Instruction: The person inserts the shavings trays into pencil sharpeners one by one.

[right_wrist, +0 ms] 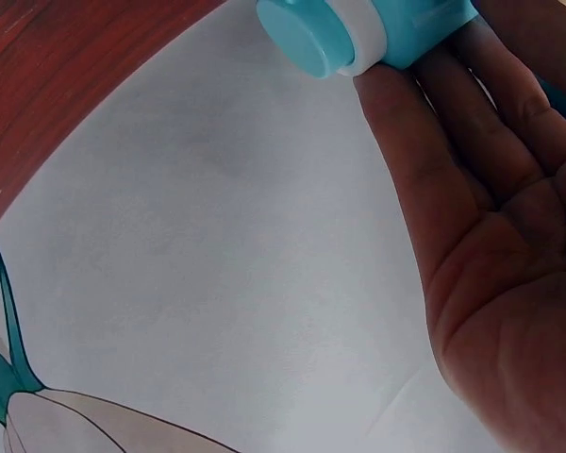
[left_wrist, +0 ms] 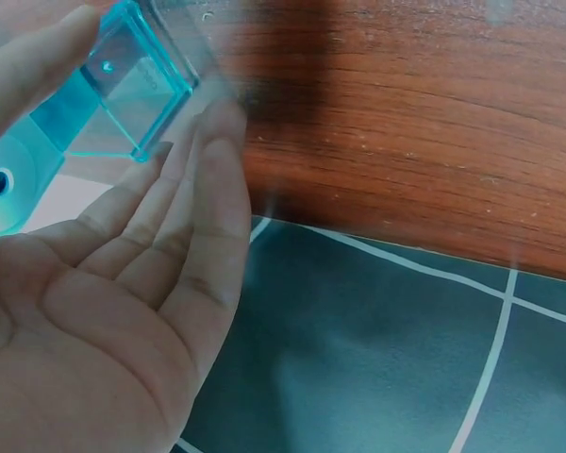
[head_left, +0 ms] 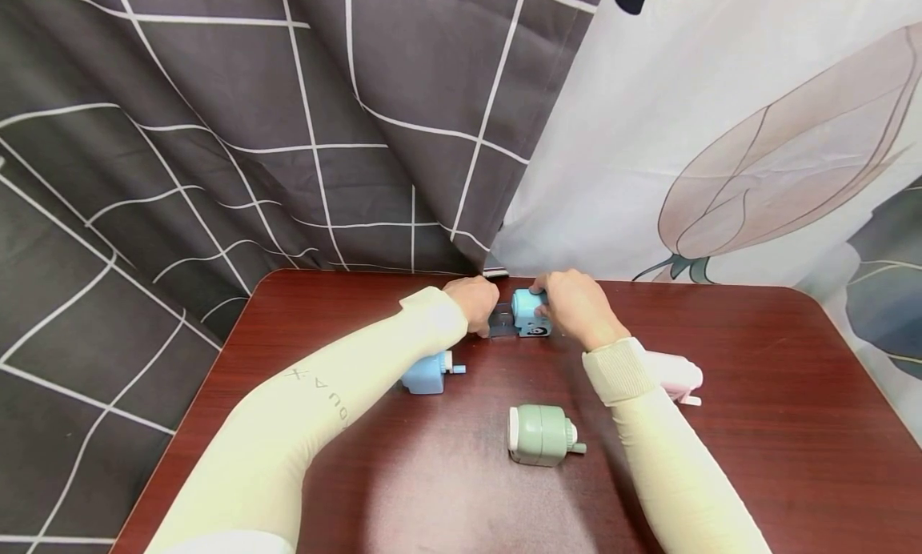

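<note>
At the back of the table, a light-blue hand-crank pencil sharpener (head_left: pixel 531 310) with a panda-like print sits between both hands. My right hand (head_left: pixel 576 302) grips its body; the right wrist view shows fingers (right_wrist: pixel 406 142) against the light-blue casing (right_wrist: pixel 424 28) near a white ring and round knob. My left hand (head_left: pixel 473 300) pinches a clear drawer (head_left: pixel 503 320) that sticks out of the sharpener's left side. In the left wrist view, the thumb lies over the see-through blue drawer (left_wrist: pixel 137 85), with the other fingers on its far side.
A second blue sharpener (head_left: pixel 426 374) stands partly under the left forearm. Nearer the front is a green sharpener (head_left: pixel 542 435) with its crank to the right. A pink sharpener (head_left: pixel 677 375) is partly behind the right sleeve. Curtains (head_left: pixel 403 98) hang along the table's back edge.
</note>
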### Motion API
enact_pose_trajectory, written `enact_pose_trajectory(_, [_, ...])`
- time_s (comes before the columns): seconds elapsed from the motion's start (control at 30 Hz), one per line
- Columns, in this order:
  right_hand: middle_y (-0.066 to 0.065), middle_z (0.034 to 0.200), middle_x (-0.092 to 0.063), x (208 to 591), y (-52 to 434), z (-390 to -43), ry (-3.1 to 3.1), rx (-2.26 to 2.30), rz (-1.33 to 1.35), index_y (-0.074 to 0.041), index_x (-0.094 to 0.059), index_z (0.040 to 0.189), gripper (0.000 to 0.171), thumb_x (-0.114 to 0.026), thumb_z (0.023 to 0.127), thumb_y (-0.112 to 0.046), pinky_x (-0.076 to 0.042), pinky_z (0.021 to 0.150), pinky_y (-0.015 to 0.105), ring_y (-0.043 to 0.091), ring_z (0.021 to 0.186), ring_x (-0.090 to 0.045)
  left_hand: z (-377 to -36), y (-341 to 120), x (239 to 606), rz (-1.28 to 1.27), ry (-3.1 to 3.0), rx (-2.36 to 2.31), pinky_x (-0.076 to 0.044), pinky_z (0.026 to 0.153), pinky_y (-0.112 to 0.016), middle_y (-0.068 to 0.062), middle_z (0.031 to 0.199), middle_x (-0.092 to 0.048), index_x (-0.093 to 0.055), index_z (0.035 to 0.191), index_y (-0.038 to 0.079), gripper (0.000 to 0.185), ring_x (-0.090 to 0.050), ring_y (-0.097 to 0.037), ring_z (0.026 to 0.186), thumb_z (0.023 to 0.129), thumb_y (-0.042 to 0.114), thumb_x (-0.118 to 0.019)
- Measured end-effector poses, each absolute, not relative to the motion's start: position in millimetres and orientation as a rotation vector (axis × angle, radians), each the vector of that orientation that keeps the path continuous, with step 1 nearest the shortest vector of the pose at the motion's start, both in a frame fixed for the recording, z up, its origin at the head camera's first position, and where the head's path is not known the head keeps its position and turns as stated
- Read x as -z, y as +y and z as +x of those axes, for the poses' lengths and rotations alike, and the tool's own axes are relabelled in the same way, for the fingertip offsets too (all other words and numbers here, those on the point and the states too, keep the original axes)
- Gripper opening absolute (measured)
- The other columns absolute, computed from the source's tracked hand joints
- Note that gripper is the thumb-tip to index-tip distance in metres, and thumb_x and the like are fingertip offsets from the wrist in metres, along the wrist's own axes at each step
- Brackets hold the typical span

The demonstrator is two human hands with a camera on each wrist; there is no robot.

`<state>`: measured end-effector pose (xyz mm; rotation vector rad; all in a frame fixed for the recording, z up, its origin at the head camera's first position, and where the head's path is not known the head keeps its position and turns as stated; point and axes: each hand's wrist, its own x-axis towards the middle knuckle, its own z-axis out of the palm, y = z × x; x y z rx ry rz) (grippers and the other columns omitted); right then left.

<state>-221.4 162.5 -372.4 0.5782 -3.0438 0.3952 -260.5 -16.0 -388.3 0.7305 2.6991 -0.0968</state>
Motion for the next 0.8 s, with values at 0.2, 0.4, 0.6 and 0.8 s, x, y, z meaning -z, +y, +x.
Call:
enact_pose_trajectory(0.2, [0.018, 0.1, -0.074, 373.4, 163.0, -221.6, -3.04, -0.402, 0.576, -0.001, -0.075, 0.108, 0.028, -0.082, 0.082, -0.007, -0.054, 0.077, 0.049, 0.035, 0.088, -0.069, -261.0, -14.9, 388.8, 0.741, 2.691, 0.107, -0.053, 0.073, -0.032, -0.003, 0.099, -0.069, -0.074, 0.095, 0.011, 0.021, -0.061, -0.018, 0.083, 0.081, 0.024, -0.084])
enact_pose_trajectory(0.4, [0.018, 0.1, -0.074, 373.3, 162.8, -221.5, -3.045, -0.408, 0.567, -0.001, -0.075, 0.108, 0.027, -0.082, 0.082, -0.007, -0.054, 0.078, 0.05, 0.035, 0.088, -0.069, -260.3, -15.4, 388.2, 0.767, 2.694, 0.102, -0.053, 0.075, -0.032, -0.004, 0.1, -0.069, -0.075, 0.097, 0.01, 0.021, -0.061, -0.018, 0.084, 0.082, 0.023, -0.084])
enact_pose_trajectory(0.6, [0.018, 0.101, -0.074, 372.3, 162.7, -221.8, -3.049, -0.411, 0.56, -0.001, -0.075, 0.108, 0.028, -0.082, 0.082, -0.007, -0.054, 0.078, 0.05, 0.035, 0.088, -0.069, -260.6, -15.0, 387.6, 0.76, 2.693, 0.088, -0.053, 0.075, -0.032, -0.004, 0.101, -0.069, -0.075, 0.099, 0.01, 0.024, -0.061, -0.018, 0.085, 0.082, 0.024, -0.084])
enact_pose_trajectory(0.8, [0.018, 0.101, -0.074, 373.1, 162.2, -222.4, -3.049, -0.414, 0.562, 0.0, -0.074, 0.108, 0.028, -0.083, 0.082, -0.008, -0.054, 0.078, 0.049, 0.036, 0.088, -0.069, -260.9, -13.5, 388.9, 0.756, 2.671, 0.029, -0.052, 0.069, -0.03, -0.005, 0.093, -0.067, -0.075, 0.095, 0.009, 0.021, -0.06, -0.02, 0.079, 0.082, 0.022, -0.084])
